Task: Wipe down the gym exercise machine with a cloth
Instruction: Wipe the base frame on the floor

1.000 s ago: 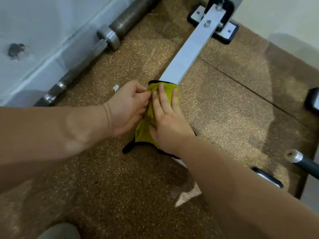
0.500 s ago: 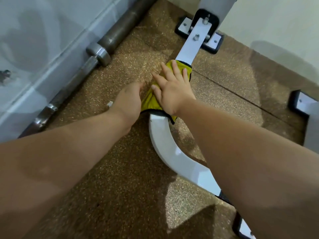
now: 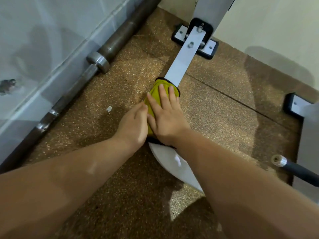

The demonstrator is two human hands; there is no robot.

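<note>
Cloth (image 3: pixel 155 89) nearer, under right hand (image 3: pixel 166 121), beside left (image 3: pixel 133 125)

Floor (image 3: pixel 224 121): brown speckled matting, with a seam running from the centre out toward 3 o'clock.
Barbell (image 3: pixel 99 62): lies along the foot of the wall, from 11 o'clock down to 8 o'clock.
Base plate (image 3: pixel 209 47): black-edged and bolted flat at 12 o'clock.
Frame bar (image 3: pixel 183 61): white, running from that plate toward the centre and curving on toward 5 o'clock (how much of it touches the matting is unclear).
Foot plate (image 3: pixel 296 107): at 3 o'clock.
Scrap (image 3: pixel 109 109): small, white, at 9 o'clock, between barbell and bar.
</note>
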